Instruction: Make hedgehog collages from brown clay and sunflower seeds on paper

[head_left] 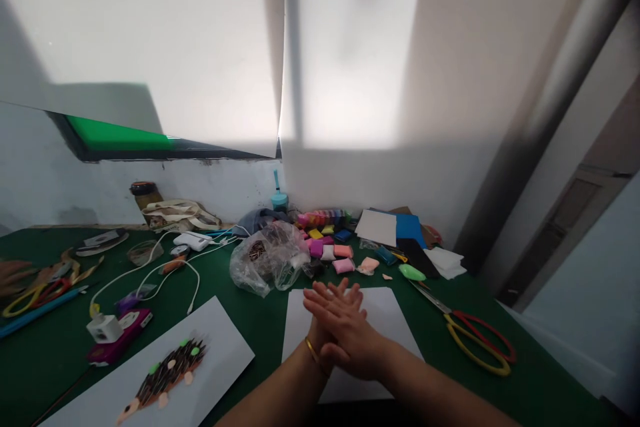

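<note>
My right hand (353,337) lies crosswise over my left hand (320,337), palm to palm, above a white sheet of paper (400,340). The fingers of both hands are stretched out and somewhat spread. Whatever may lie between the palms is hidden. A gold-coloured bangle (313,351) circles my left wrist. Just beyond my fingertips are an opened peach clay packet (369,265) and a small peach scrap (387,277). To the left, another sheet (227,347) carries a hedgehog picture (167,373) with dark spines and green and peach dots.
Scissors (465,327) with red and yellow handles lie at right. Clay packets (330,250) and a plastic bag (267,257) sit behind. A white cable (117,277) runs to a charger (105,328) on a purple power strip (123,337). At far left shows another person's hand (15,275).
</note>
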`<state>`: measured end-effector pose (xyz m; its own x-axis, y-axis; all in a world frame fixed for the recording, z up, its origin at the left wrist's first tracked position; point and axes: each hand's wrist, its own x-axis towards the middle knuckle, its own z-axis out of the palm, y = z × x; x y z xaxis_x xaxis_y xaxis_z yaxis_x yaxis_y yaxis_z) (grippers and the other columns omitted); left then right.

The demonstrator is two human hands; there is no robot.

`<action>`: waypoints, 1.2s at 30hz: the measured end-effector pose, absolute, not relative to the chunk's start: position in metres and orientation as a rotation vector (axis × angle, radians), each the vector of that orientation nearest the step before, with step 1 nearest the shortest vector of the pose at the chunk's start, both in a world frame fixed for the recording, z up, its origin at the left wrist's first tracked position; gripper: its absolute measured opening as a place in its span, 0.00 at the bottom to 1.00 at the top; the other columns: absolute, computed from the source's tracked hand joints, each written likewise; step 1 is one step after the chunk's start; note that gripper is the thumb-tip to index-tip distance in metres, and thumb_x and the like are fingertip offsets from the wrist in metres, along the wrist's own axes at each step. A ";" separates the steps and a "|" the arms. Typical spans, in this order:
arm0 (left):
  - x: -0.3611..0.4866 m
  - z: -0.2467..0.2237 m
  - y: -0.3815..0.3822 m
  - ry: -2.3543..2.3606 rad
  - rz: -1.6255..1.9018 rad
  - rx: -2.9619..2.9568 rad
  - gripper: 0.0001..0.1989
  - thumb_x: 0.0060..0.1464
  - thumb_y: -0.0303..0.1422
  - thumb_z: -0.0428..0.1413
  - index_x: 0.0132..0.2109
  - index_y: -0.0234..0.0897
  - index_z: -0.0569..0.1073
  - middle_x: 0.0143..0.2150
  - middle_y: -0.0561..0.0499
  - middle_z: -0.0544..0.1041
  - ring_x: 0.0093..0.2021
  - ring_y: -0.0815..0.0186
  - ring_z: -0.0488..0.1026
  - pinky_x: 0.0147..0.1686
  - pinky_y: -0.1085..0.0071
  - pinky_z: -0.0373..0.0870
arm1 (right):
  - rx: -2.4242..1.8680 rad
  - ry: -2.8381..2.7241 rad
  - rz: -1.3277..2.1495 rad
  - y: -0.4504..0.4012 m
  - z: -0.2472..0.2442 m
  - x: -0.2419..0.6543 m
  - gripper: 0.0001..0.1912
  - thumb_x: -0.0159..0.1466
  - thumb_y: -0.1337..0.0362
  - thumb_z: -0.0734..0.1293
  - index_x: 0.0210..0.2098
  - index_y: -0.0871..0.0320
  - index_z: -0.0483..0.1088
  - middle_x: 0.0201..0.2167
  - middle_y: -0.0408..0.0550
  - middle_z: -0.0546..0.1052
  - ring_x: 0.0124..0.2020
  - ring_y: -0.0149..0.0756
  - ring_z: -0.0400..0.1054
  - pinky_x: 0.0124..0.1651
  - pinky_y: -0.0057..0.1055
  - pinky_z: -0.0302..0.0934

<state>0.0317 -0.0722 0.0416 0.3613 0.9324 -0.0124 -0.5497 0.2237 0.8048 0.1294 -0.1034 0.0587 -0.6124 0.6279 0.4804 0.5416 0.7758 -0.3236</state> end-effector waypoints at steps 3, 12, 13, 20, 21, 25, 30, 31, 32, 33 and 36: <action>0.034 0.042 -0.085 0.476 0.963 0.768 0.26 0.53 0.53 0.46 0.51 0.43 0.70 0.56 0.46 0.69 0.58 0.53 0.62 0.54 0.56 0.61 | -1.056 -2.256 0.051 -0.090 0.057 0.138 0.33 0.62 0.45 0.56 0.63 0.49 0.49 0.65 0.44 0.49 0.66 0.48 0.36 0.64 0.54 0.22; 0.009 0.039 -0.083 0.430 0.819 0.570 0.13 0.53 0.34 0.55 0.46 0.34 0.71 0.51 0.42 0.72 0.55 0.60 0.66 0.56 0.66 0.61 | -1.208 -1.696 0.511 -0.063 0.021 0.177 0.27 0.66 0.49 0.48 0.59 0.55 0.58 0.62 0.51 0.58 0.64 0.42 0.47 0.63 0.48 0.44; 0.010 0.036 -0.082 0.469 0.839 0.588 0.13 0.52 0.33 0.57 0.45 0.34 0.71 0.50 0.43 0.73 0.54 0.61 0.68 0.55 0.67 0.61 | -1.192 -1.651 0.564 -0.066 0.019 0.175 0.27 0.66 0.50 0.48 0.58 0.55 0.59 0.60 0.51 0.60 0.63 0.42 0.50 0.63 0.47 0.46; 0.017 0.036 -0.077 0.505 0.899 0.743 0.11 0.47 0.37 0.61 0.37 0.35 0.73 0.40 0.47 0.75 0.47 0.63 0.71 0.46 0.70 0.66 | -1.117 -1.773 0.562 -0.079 0.005 0.165 0.23 0.57 0.53 0.66 0.51 0.51 0.67 0.58 0.51 0.63 0.60 0.47 0.54 0.60 0.47 0.51; 0.016 0.037 -0.076 0.491 0.884 0.738 0.12 0.48 0.40 0.60 0.36 0.35 0.73 0.39 0.47 0.74 0.46 0.63 0.71 0.45 0.70 0.66 | -1.126 -1.775 0.547 -0.078 0.002 0.165 0.22 0.57 0.54 0.66 0.50 0.51 0.68 0.58 0.51 0.64 0.60 0.47 0.54 0.60 0.47 0.51; 0.012 0.034 -0.075 0.612 0.833 0.793 0.18 0.47 0.45 0.58 0.40 0.37 0.73 0.38 0.50 0.72 0.38 0.67 0.70 0.40 0.70 0.65 | -1.153 -1.773 0.507 -0.076 -0.009 0.167 0.19 0.59 0.57 0.65 0.50 0.50 0.68 0.58 0.51 0.63 0.59 0.46 0.55 0.59 0.48 0.52; 0.012 0.029 -0.071 0.802 0.882 1.067 0.19 0.41 0.46 0.61 0.29 0.32 0.73 0.28 0.53 0.69 0.29 0.71 0.65 0.31 0.74 0.60 | -1.117 -1.780 0.520 -0.078 -0.015 0.165 0.29 0.57 0.55 0.67 0.57 0.49 0.61 0.58 0.50 0.64 0.59 0.46 0.56 0.60 0.48 0.52; 0.012 0.029 -0.071 0.797 0.896 1.078 0.19 0.41 0.46 0.61 0.28 0.31 0.73 0.26 0.53 0.69 0.27 0.72 0.64 0.31 0.73 0.59 | -1.119 -1.765 0.540 -0.079 -0.015 0.165 0.31 0.56 0.54 0.67 0.58 0.49 0.59 0.58 0.50 0.64 0.58 0.46 0.57 0.59 0.48 0.53; 0.011 0.030 -0.071 0.792 0.901 1.078 0.19 0.41 0.46 0.61 0.28 0.31 0.73 0.26 0.53 0.69 0.27 0.72 0.63 0.31 0.73 0.59 | -1.124 -1.746 0.557 -0.080 -0.014 0.166 0.30 0.57 0.54 0.67 0.57 0.49 0.60 0.57 0.50 0.64 0.58 0.45 0.58 0.59 0.48 0.53; 0.011 0.031 -0.072 0.791 0.899 1.074 0.19 0.42 0.46 0.61 0.29 0.32 0.73 0.27 0.53 0.69 0.28 0.72 0.64 0.32 0.73 0.59 | -1.128 -1.726 0.570 -0.080 -0.013 0.166 0.27 0.58 0.54 0.66 0.56 0.49 0.62 0.57 0.50 0.65 0.57 0.45 0.58 0.59 0.47 0.54; 0.009 0.032 -0.073 0.792 0.851 1.041 0.20 0.45 0.48 0.58 0.36 0.34 0.74 0.34 0.50 0.73 0.34 0.68 0.69 0.36 0.72 0.61 | -1.124 -1.687 0.582 -0.081 -0.009 0.169 0.18 0.60 0.54 0.63 0.49 0.50 0.70 0.54 0.50 0.68 0.56 0.45 0.60 0.58 0.46 0.55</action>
<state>0.0091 -0.0729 0.0322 0.4508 0.8803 -0.1475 -0.2105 0.2654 0.9409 0.1690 -0.0810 -0.0094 -0.0835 0.8818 0.4641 0.4079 0.4552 -0.7915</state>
